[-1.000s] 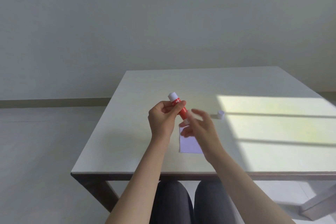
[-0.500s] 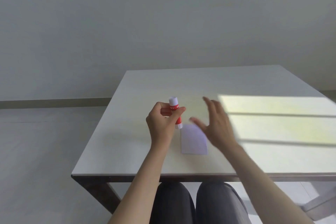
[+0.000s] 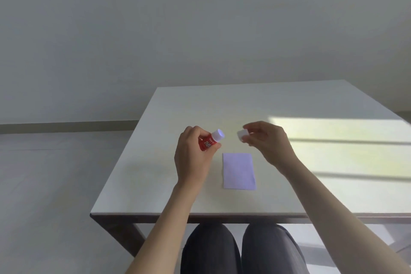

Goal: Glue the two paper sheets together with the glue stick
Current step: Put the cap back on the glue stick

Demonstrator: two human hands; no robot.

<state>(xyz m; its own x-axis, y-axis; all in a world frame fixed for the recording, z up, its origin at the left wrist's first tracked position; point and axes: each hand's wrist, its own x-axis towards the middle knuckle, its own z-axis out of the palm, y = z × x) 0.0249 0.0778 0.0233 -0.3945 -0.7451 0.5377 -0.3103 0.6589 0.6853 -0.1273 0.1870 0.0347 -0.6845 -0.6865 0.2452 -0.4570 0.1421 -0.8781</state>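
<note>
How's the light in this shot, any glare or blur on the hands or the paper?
Head view: a bright sun patch with dark shadow bars falls across the right side of the table; the paper lies outside it in even shade, no glare. Left hand with the glue stick is sharp. The cap in the right hand looks slightly soft. Table edges splay from the wide lens.

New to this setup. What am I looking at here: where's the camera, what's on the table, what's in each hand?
No robot here: a person's two bare hands. The single picture comes from a wide-angle camera worn on the head, looking forward and down over the knees at a pale table. The left hand has its grip closed round a red glue stick, white end pointing up and right. The right hand pinches a small white cap, held apart from the stick. On the table, between the hands, lies a pale lilac paper, flat; whether it is one sheet or two stacked cannot be told.
</note>
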